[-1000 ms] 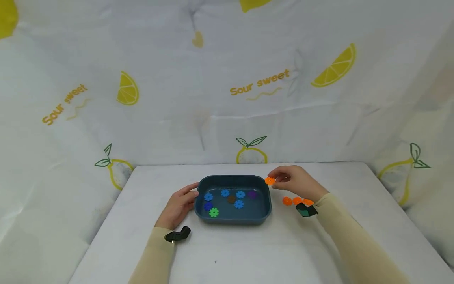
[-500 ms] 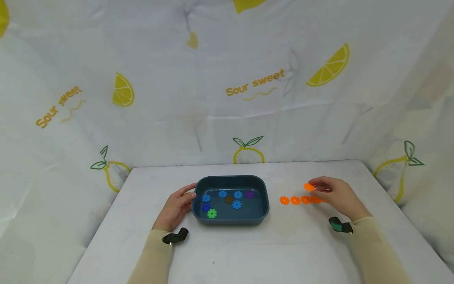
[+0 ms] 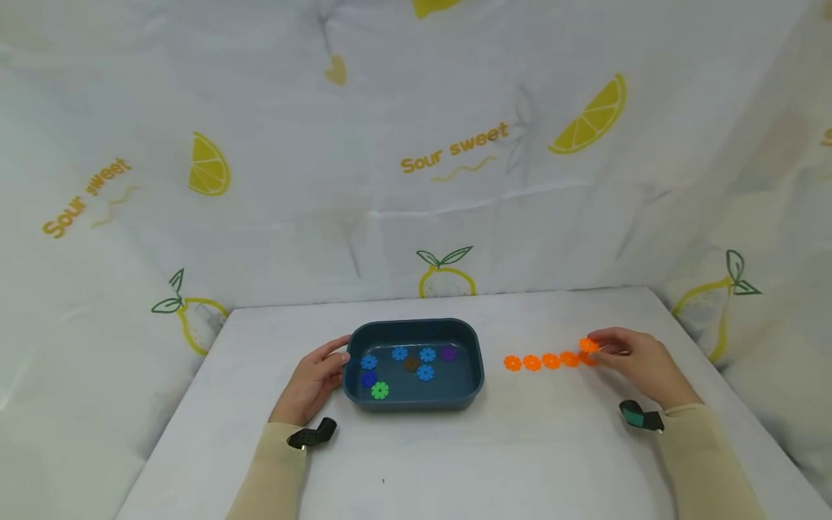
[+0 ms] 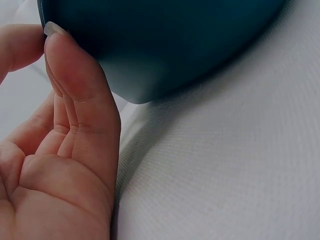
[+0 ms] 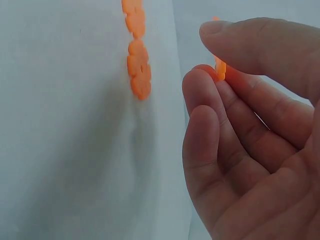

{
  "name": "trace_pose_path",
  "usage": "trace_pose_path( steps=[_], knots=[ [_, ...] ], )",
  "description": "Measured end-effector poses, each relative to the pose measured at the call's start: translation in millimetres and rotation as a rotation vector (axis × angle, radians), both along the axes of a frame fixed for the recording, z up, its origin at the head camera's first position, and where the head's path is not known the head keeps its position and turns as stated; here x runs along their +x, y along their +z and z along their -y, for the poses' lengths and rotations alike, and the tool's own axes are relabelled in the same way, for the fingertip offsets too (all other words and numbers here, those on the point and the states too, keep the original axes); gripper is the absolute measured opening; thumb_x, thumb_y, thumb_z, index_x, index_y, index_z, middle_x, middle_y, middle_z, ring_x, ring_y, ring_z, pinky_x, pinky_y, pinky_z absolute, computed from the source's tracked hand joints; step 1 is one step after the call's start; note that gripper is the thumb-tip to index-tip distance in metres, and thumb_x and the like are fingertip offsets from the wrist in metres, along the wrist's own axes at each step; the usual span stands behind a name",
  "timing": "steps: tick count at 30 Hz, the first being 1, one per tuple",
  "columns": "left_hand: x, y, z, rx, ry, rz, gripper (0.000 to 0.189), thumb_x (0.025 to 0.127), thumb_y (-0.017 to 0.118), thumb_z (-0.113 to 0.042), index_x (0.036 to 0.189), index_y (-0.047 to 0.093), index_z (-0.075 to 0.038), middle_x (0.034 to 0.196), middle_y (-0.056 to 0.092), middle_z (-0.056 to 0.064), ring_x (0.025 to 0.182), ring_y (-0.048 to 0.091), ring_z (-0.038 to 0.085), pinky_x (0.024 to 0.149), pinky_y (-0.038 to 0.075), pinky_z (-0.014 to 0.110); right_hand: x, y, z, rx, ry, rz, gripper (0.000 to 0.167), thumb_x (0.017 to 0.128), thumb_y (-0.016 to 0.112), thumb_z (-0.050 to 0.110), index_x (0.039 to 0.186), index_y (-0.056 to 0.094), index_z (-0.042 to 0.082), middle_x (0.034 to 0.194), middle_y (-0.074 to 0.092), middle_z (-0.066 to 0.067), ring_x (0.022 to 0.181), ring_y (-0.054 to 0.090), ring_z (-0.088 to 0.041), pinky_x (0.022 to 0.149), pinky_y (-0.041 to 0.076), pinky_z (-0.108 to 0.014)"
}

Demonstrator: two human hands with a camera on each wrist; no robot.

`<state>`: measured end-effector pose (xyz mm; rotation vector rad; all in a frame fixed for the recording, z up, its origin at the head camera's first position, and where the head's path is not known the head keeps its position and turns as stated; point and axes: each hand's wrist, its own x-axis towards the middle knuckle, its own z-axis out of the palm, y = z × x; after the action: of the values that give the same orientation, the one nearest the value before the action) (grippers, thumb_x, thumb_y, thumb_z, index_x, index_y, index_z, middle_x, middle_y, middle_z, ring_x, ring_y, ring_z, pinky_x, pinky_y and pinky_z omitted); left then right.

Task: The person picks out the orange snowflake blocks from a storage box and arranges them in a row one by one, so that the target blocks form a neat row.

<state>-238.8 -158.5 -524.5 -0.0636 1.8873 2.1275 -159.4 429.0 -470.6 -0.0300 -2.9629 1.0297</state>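
Observation:
My left hand [image 3: 310,384] holds the left end of a dark teal tray [image 3: 416,404], thumb at the rim and fingers around the outside. In the left wrist view the thumb [image 4: 75,65] lies against the tray wall [image 4: 150,50]. With thumb and fingertips my right hand [image 3: 643,363] pinches an orange notched plastic disc [image 3: 588,345], seen edge-on as an orange disc [image 5: 220,67] in the right wrist view. It is held above the right end of a row of several flat orange discs [image 3: 550,360], right of the tray.
Inside the tray lie several light blue discs [image 3: 425,373], a dark blue disc [image 3: 368,379], a green disc [image 3: 380,391], a brown disc [image 3: 412,363] and a purple disc [image 3: 448,353]. A lemon-print cloth [image 3: 292,238] hangs behind the white table [image 3: 494,462].
My right hand has carried the orange disc from the tray's right rim rightward to the far end of the orange row. The left hand stays on the tray; the head view has shifted slightly.

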Motion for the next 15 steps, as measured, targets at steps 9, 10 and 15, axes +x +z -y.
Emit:
trace_pose_path(
  steps=[9, 10, 15],
  knots=[
    [2.8, -0.2, 2.2, -0.009, -0.012, -0.003, 0.055, 0.105, 0.072, -0.025, 0.156, 0.056, -0.014, 0.128, 0.072, 0.003, 0.1, 0.067, 0.016, 0.088, 0.058, 0.025, 3.2, -7.5, -8, 0.014, -0.026, -0.002, 0.043, 0.099, 0.08, 0.032, 0.135, 0.072, 0.009, 0.121, 0.078, -0.011, 0.104, 0.069, -0.017, 0.079, 0.052, -0.02],
    [2.7, 0.1, 1.8, -0.006, -0.009, -0.007, 0.055, 0.105, 0.072, -0.025, 0.156, 0.056, -0.014, 0.127, 0.072, 0.003, 0.1, 0.068, 0.015, 0.087, 0.058, 0.025, 3.1, -8.2, -9, 0.019, -0.027, -0.009, 0.043, 0.099, 0.08, 0.032, 0.134, 0.072, 0.008, 0.119, 0.078, -0.011, 0.103, 0.069, -0.017, 0.078, 0.052, -0.02],
    [0.6, -0.2, 0.9, 0.011, -0.007, -0.008, 0.054, 0.106, 0.07, -0.022, 0.156, 0.055, -0.014, 0.121, 0.072, 0.003, 0.096, 0.068, 0.013, 0.083, 0.058, 0.024, 2.3, -11.9, -14, 0.036, -0.036, -0.02, 0.041, 0.099, 0.08, 0.029, 0.133, 0.073, 0.007, 0.114, 0.079, -0.009, 0.099, 0.067, -0.015, 0.077, 0.052, -0.019]
  ],
)
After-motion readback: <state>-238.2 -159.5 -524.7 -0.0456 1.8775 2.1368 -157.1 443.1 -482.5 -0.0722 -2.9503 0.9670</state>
